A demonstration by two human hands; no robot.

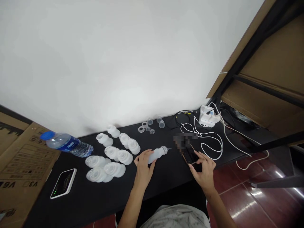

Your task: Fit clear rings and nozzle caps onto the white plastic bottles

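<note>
My left hand (pixel 143 167) is closed around the base of a translucent white squeeze bottle (pixel 158 153) that lies on its side on the black table (pixel 99 196), nozzle pointing right. My right hand (pixel 203 171) holds a dark smartphone (pixel 190 156) at the table's front edge, thumb over the screen. A cluster of several white plastic bottle parts (pixel 111 160) stands just left of my left hand.
A water bottle (pixel 67 144) lies at the left beside a cardboard box (pixel 21 164). A white device with green lights (pixel 63 182) lies at the front left. Small clear rings and caps (pixel 149 125), white cables (pixel 209 139) and a white charger (pixel 209 116) sit at the back right.
</note>
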